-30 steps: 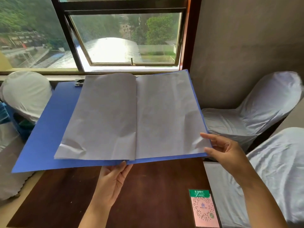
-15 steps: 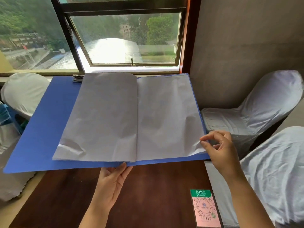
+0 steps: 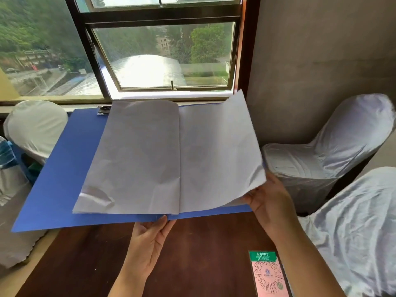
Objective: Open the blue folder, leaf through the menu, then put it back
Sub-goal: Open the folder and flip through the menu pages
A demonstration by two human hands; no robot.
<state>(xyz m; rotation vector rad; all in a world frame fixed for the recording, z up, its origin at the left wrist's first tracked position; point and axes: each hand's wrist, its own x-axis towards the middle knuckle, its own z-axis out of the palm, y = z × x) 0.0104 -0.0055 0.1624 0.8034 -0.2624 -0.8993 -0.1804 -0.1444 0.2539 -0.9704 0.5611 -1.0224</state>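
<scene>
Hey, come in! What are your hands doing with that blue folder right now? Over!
Left hand holds blue folder open at its near edge. Right hand lifts the right menu page. Nothing in the way.

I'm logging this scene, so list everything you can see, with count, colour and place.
folder: 1, blue, open above the table
metal clip: 1, silver, folder's far edge
pages: 2 showing, grey-white, right one lifting
table: 1, dark brown, below
QR card: 1, pink and green, table's near right
covered chairs: 3, white, one left, two right
window: 1, dark frame, behind
left hand: 1, under folder's spine
right hand: 1, holding right page's corner
</scene>
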